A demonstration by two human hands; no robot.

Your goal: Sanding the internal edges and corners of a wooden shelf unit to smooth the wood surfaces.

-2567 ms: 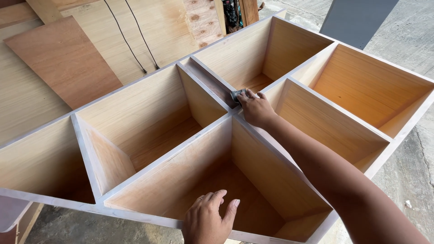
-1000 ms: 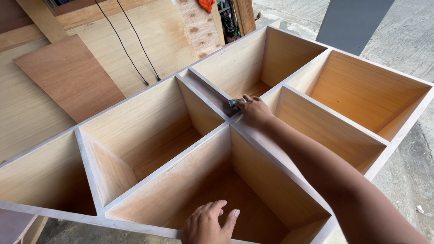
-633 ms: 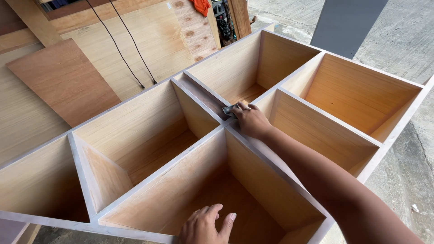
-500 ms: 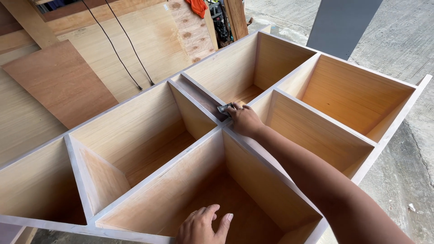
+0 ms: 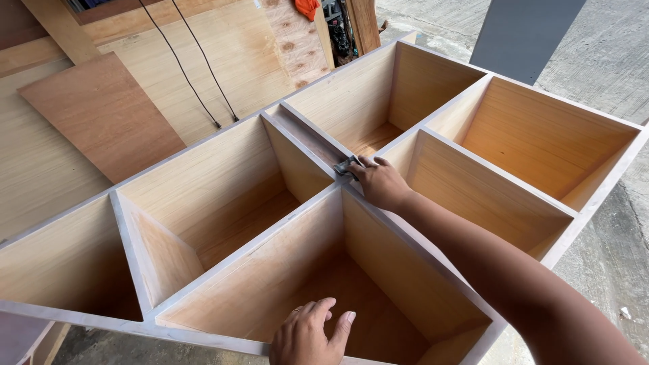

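A large plywood cabinet frame [image 5: 230, 257] with several open compartments lies on its back in front of me. My right hand [image 5: 380, 182] reaches across it and presses a small dark piece of sandpaper [image 5: 345, 166] onto the front edge of a divider, at the joint near the cabinet's middle. My left hand [image 5: 311, 334] rests flat, fingers together, on the near front rail of the cabinet and holds nothing.
Plywood sheets [image 5: 101, 115] lie under and behind the cabinet at the left. Two black cables [image 5: 196, 74] run across them. An orange cloth and tools [image 5: 334, 27] sit at the back. A grey panel [image 5: 524, 34] stands on the concrete floor [image 5: 608, 257] at the right.
My right hand with the sandpaper has slid slightly along the divider edge while the view shifted. The left hand stays on the near rail.
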